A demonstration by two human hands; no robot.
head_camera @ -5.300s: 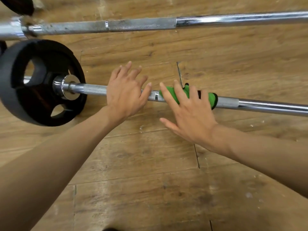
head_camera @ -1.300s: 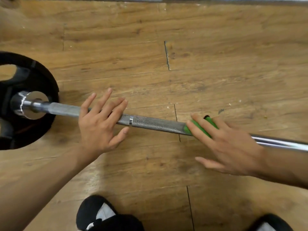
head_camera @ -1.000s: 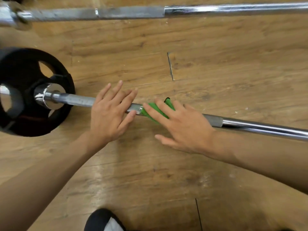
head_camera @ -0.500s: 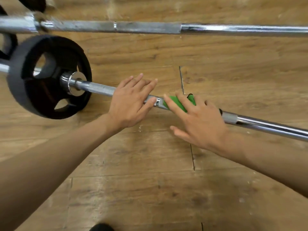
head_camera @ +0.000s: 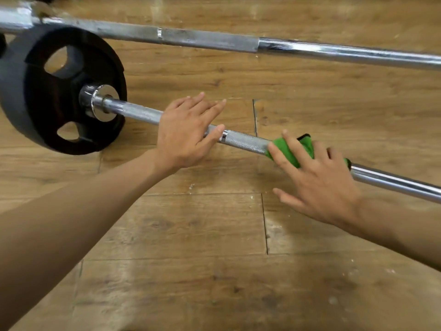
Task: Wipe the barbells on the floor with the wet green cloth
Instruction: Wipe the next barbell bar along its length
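Observation:
A steel barbell (head_camera: 248, 140) lies on the wooden floor, running from a black weight plate (head_camera: 31, 91) at the left down to the right edge. My left hand (head_camera: 186, 134) rests flat on the knurled bar with straight fingers. My right hand (head_camera: 317, 182) presses the green cloth (head_camera: 290, 149) onto the bar with straight, spread fingers; the cloth is draped over the bar and partly hidden under that hand. A second barbell (head_camera: 214, 40) lies farther away, across the top of the view.
The wooden plank floor (head_camera: 191, 235) in front of the near bar carries small white specks and scuffs. The far barbell's thick sleeve end (head_camera: 14, 17) shows at the top left, close behind the black plate.
My right hand has slid the green cloth to the right along the bar, away from my left hand, baring more knurled steel between them. My left hand stays on the bar.

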